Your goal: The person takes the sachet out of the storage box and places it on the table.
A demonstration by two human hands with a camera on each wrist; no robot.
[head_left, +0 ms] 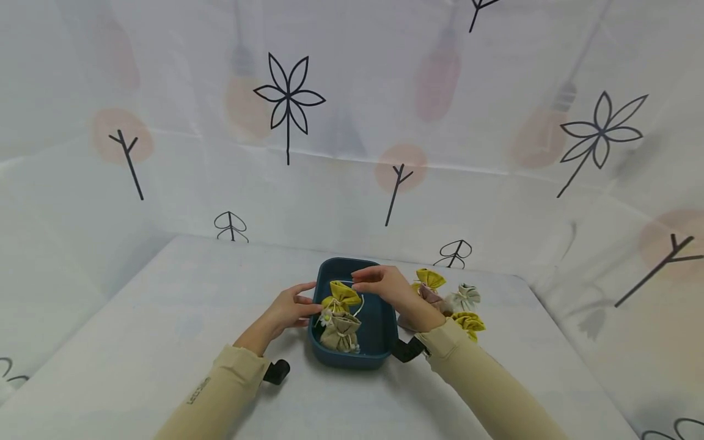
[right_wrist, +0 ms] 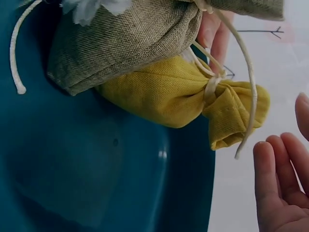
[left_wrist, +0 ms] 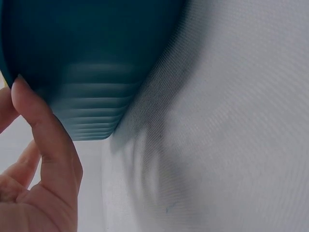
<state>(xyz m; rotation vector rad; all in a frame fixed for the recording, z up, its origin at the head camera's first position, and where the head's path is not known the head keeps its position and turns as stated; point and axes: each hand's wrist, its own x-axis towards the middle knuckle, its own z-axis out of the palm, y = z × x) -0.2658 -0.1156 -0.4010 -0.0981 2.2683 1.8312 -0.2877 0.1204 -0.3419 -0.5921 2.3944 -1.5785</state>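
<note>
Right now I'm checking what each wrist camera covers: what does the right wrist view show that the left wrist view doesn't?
Only the right wrist view shows the tray's inside, with the yellow pouch and the beige pouch lying in it, a cream drawstring, and the right hand with relaxed fingers. Only the left wrist view shows the tray's ribbed outer wall, the white tablecloth and the left hand touching that wall. Both show the dark teal tray.

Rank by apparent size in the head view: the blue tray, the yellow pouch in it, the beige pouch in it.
1. blue tray, clearly largest.
2-3. yellow pouch and beige pouch: they look about alike and overlap, so I leave them unranked.
</note>
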